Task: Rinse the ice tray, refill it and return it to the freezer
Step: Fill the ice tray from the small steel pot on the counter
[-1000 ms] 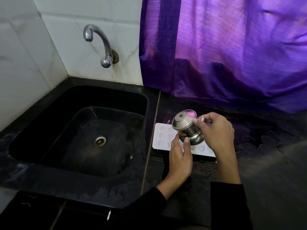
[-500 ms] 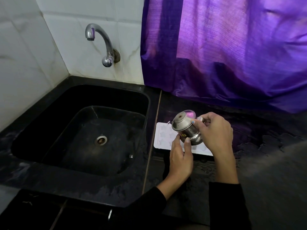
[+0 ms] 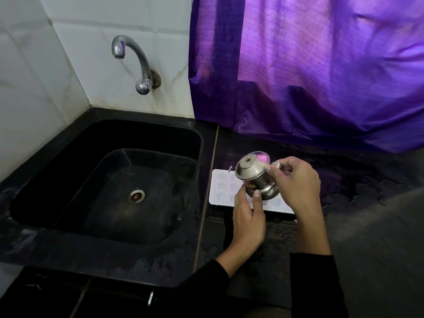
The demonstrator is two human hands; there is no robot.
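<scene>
A white ice tray (image 3: 221, 187) with star-shaped cells lies flat on the black counter, just right of the sink. Over it I hold a small steel jug (image 3: 253, 176), tipped on its side with its base toward me and its mouth facing away. My right hand (image 3: 296, 182) grips the jug by its handle side. My left hand (image 3: 249, 216) touches the jug's lower side with thumb and fingertips. Both hands and the jug hide the tray's middle and right part.
A black sink (image 3: 68, 157) with a steel drain (image 3: 136, 195) fills the left. A steel tap (image 3: 135, 63) sticks out of the white tiled wall above it; no water runs. A purple curtain (image 3: 309, 65) hangs down to the wet black counter (image 3: 367, 191) at the back right.
The jug stays tipped over the tray, and both hands keep nearly the same hold. The view has shifted slightly.
</scene>
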